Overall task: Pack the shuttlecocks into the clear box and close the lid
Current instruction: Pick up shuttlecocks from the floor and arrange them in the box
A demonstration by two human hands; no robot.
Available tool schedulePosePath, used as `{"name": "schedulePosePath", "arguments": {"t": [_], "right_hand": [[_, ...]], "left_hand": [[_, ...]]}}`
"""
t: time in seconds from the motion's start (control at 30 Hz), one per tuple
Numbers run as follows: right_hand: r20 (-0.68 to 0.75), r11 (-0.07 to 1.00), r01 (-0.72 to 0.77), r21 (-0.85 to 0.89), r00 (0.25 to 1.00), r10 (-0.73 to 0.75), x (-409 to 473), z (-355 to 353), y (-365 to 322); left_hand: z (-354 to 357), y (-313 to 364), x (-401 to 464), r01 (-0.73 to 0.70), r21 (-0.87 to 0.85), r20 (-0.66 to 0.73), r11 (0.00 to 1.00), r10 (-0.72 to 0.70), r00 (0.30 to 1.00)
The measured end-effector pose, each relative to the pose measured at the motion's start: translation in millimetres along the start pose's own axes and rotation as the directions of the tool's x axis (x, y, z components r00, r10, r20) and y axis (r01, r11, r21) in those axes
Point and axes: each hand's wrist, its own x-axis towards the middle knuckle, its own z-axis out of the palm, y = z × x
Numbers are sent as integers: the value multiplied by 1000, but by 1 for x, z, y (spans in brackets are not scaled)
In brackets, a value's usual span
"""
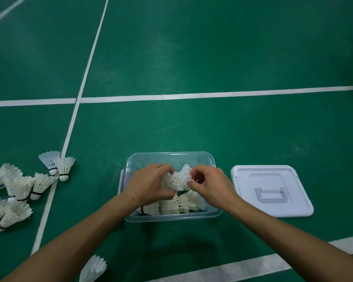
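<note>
The clear box (170,157) stands open on the green court floor in front of me. Both my hands are over it. My left hand (149,183) grips a nested stack of white shuttlecocks (179,179) from the left, and my right hand (210,183) pinches the feathers at its right end. Several more shuttlecocks (183,204) lie in a row along the box's near side. Its white lid (271,190), handle up, lies flat on the floor just right of the box.
Several loose shuttlecocks (18,188) are scattered on the floor at the left, two upright ones (57,164) nearest the box. One more shuttlecock (94,268) lies under my left forearm. White court lines (171,96) cross the floor.
</note>
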Motion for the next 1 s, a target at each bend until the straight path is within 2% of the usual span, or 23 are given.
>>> {"name": "schedulePosePath", "arguments": {"t": [0.17, 0.4, 0.63, 0.87, 1.0], "right_hand": [[16, 990, -48, -132, 999, 51, 4, 3, -4], [10, 964, -35, -264, 999, 40, 5, 10, -14], [79, 982, -8, -187, 997, 23, 3, -7, -2], [-16, 993, 46, -111, 999, -48, 2, -31, 11], [-11, 997, 66, -38, 998, -67, 3, -39, 13]], "left_hand": [[3, 3, -1, -13, 26, 0, 1000, 13, 1000], [9, 10, 3, 12, 68, -34, 998, -10, 999], [11, 15, 7, 35, 78, -5, 996, -35, 999], [20, 22, 15, 40, 117, 65, 992, -48, 997], [23, 22, 18, -7, 164, 80, 986, -6, 997]]}}
